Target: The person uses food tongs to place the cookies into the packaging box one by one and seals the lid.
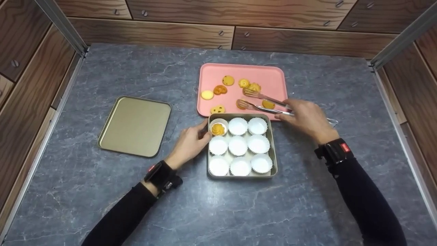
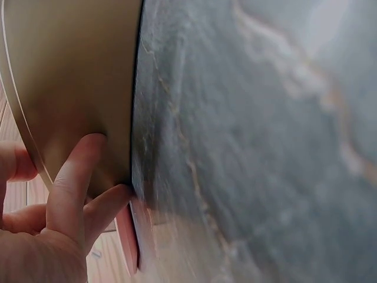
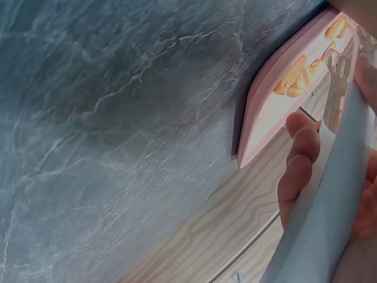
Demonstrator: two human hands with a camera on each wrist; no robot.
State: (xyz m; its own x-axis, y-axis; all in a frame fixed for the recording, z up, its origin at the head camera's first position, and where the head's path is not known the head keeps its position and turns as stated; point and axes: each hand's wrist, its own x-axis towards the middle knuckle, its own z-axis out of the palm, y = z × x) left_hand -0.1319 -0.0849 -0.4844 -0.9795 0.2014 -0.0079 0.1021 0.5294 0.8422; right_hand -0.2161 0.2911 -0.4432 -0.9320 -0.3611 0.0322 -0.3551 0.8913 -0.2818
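Now, left hand (image 1: 187, 145): your nearly straight fingers rest on the tin (image 1: 242, 176), probably steadying it.
Right hand (image 1: 309, 118): your fingers grip one pair of tongs (image 1: 269, 110), spread over the tray (image 1: 269, 80).
Tin: one, at the tray's near edge, perhaps for easy reach.
Cups (image 1: 237, 146): nine; the far-left one holds one cookie (image 1: 218, 129).
Tray: one, at least eight cookies (image 1: 220, 90).
Lid (image 1: 136, 126): one, toward the worktop's (image 1: 218, 212) left edge.

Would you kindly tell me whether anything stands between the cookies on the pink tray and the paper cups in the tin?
Only the pink tray's near rim and the tin's far wall separate the cookies from the paper cups; the left hand touches the tin's left side.
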